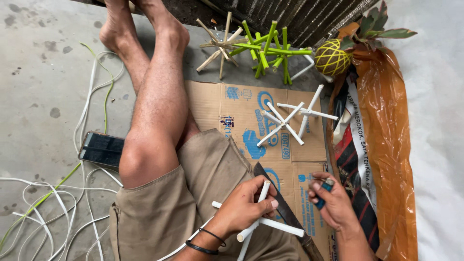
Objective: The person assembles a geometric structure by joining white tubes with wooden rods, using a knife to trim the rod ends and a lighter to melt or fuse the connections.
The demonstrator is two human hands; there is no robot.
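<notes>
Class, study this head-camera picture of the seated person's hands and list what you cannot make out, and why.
1. Lighter, head view: mostly covered by the right hand.
2. White stick frame, head view: its middle joint is hidden under the left hand, and one stick runs off the bottom edge.
3. Knife, head view: the frame's sticks cross its blade, and its handle is cut off at the bottom edge.
4. Phone, head view: one end is behind the knee.

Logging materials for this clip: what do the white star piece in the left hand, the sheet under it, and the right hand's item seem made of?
White star piece: likely smooth plastic tubes, evenly round, hollow-looking ends.
Flattened sheet: brown printed corrugated cardboard, matte, creased.
Small blue lighter in the right hand: seemingly plastic body, shiny metal top.
Left hand grips the star.
</notes>
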